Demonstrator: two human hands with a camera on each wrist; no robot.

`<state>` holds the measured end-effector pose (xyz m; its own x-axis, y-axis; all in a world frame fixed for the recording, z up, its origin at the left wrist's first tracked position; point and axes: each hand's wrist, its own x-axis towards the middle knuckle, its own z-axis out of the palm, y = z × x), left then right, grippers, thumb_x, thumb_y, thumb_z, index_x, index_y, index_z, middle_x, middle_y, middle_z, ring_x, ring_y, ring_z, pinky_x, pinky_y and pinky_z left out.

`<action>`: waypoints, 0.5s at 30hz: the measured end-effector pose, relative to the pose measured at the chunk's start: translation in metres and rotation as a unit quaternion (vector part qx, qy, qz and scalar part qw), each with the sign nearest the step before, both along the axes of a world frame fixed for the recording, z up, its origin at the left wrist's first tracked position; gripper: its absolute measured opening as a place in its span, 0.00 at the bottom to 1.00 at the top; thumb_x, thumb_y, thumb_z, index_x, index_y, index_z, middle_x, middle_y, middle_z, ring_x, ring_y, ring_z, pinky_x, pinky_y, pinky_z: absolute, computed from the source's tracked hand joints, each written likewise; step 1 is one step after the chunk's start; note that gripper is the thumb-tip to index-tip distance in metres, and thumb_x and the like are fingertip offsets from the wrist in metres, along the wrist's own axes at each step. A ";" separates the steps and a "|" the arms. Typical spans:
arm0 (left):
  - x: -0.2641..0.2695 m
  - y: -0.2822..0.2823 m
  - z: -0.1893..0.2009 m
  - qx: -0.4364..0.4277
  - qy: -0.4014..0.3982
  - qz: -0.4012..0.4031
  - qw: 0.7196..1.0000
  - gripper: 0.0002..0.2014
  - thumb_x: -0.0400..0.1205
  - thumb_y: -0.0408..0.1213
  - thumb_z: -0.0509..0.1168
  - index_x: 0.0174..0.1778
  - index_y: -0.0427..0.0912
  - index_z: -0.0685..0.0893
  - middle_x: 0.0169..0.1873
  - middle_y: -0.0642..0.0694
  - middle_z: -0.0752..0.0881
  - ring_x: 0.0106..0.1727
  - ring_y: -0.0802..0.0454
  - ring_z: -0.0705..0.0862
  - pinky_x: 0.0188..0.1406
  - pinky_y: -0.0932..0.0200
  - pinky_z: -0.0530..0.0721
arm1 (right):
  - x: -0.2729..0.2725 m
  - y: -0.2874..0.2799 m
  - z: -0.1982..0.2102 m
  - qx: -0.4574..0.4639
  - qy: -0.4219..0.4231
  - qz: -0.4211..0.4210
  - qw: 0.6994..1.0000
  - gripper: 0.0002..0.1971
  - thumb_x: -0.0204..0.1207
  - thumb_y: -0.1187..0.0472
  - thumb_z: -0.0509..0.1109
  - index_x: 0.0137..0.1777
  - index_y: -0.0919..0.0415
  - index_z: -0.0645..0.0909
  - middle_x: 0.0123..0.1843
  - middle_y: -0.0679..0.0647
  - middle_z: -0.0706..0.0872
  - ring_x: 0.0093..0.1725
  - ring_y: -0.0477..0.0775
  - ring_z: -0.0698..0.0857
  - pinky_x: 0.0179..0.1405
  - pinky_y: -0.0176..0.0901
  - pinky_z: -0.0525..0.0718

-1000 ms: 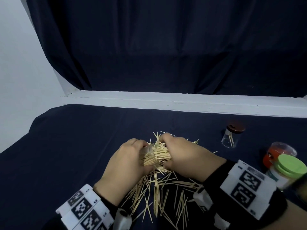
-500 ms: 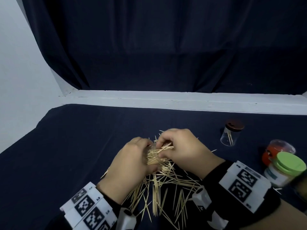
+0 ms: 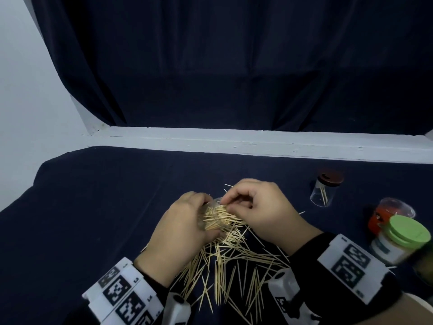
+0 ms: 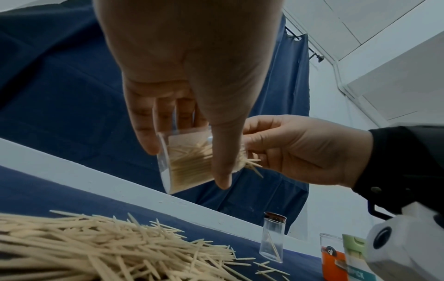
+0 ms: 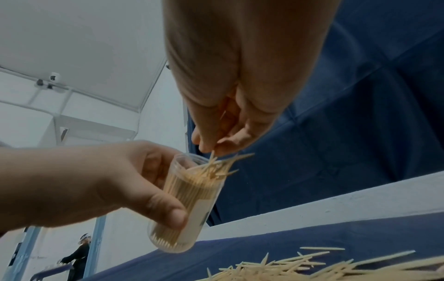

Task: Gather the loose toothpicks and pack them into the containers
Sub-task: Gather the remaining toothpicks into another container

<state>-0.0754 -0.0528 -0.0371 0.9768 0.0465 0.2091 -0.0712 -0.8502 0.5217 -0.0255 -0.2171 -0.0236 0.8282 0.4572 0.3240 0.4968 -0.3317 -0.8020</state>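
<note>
right wrist: clear container (image 5: 190, 205) packed upright with pale toothpicks (image 5: 204, 176).

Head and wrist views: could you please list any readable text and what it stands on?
"L.3" and "L.4", barely legible: left wrist band.
Right wrist band: marks too small to read.
Green-lidded container label: blurred, cut off, unreadable.
Orange container: logo only, no readable words.
</note>
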 end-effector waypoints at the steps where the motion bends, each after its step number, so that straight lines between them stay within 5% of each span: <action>1: 0.000 0.000 0.000 -0.001 0.000 0.001 1.000 0.26 0.62 0.47 0.81 0.55 0.55 0.81 0.49 0.61 0.79 0.49 0.65 0.79 0.50 0.62 0.80 | 0.000 -0.001 0.000 0.018 -0.014 -0.015 1.000 0.09 0.69 0.72 0.77 0.39 0.55 0.89 0.40 0.46 0.84 0.34 0.37 0.81 0.36 0.25 0.76; 6: 0.000 0.003 -0.001 -0.009 -0.011 0.011 1.000 0.25 0.62 0.46 0.82 0.52 0.57 0.80 0.46 0.62 0.78 0.47 0.67 0.78 0.48 0.65 0.79 | 0.002 -0.011 -0.003 -0.021 0.000 -0.076 0.997 0.10 0.67 0.59 0.81 0.45 0.48 0.86 0.45 0.41 0.82 0.42 0.37 0.81 0.40 0.24 0.76; 15: 0.000 -0.006 0.000 0.011 -0.038 -0.017 0.999 0.25 0.62 0.42 0.82 0.53 0.55 0.81 0.48 0.61 0.78 0.49 0.62 0.79 0.48 0.57 0.82 | -0.014 0.006 -0.002 0.028 0.059 -0.043 0.997 0.10 0.67 0.71 0.78 0.35 0.53 0.88 0.26 0.43 0.84 0.27 0.37 0.82 0.32 0.26 0.79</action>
